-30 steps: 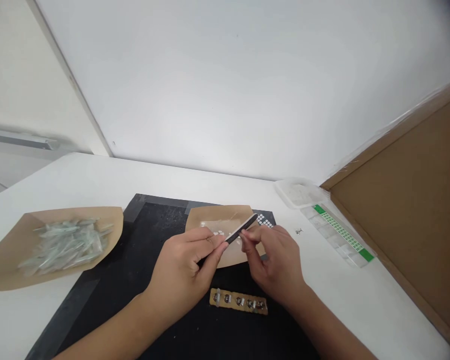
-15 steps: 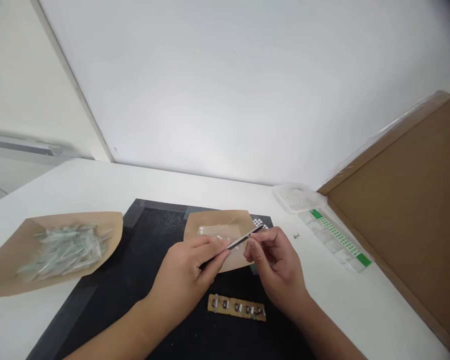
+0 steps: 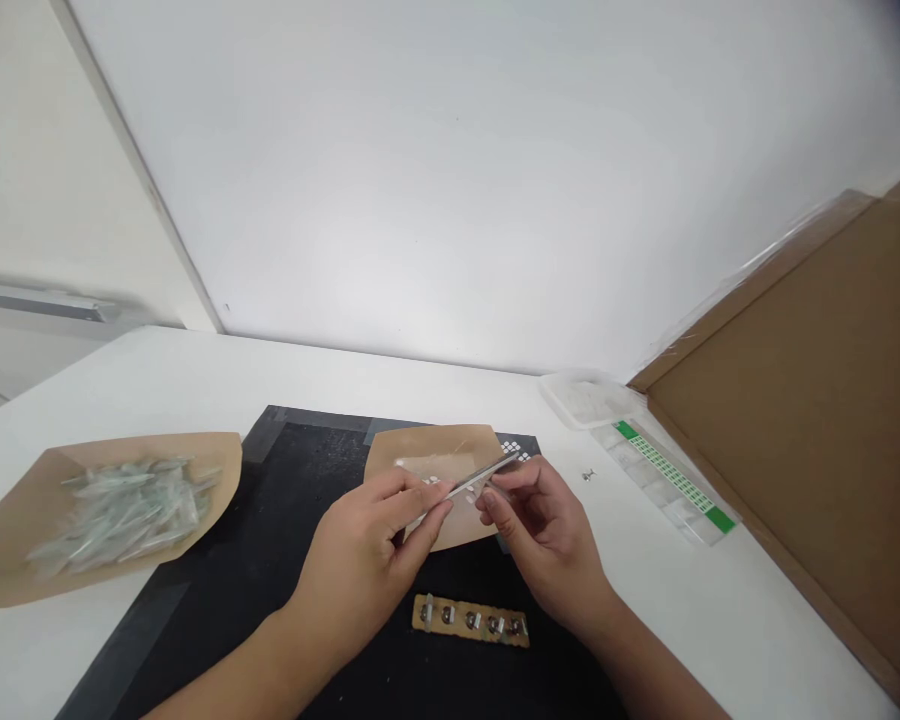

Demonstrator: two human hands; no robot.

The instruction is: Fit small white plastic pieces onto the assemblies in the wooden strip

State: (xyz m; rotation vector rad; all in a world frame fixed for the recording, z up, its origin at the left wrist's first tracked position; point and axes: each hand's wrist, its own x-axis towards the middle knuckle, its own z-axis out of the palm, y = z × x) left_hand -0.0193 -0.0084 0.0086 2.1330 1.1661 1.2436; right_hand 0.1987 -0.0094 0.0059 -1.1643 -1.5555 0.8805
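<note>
My left hand (image 3: 375, 535) pinches the near end of a thin, flat grey strip (image 3: 484, 474) between thumb and fingers. The strip slants up to the right, over a brown paper tray (image 3: 431, 440) with small white pieces in it. At the strip's far half, my right hand (image 3: 544, 520) has its thumb and fingertips pressed together; whether they grip the strip or a tiny piece is hidden. Below the hands, a tan board (image 3: 471, 621) with a row of several small metal parts lies on the black mat (image 3: 307, 510).
To the left stands a paper tray (image 3: 221, 460) heaped with small clear bags (image 3: 131, 505). At the right are a clear compartment box (image 3: 664, 490) with a green label strip, a translucent lidlike container (image 3: 585, 398), small metal bits (image 3: 589, 474) and a cardboard box (image 3: 810, 380).
The strip has turned slightly, showing a lighter face, and its tip sits a little further left. My right hand has shifted slightly left. The whole view has moved a little.
</note>
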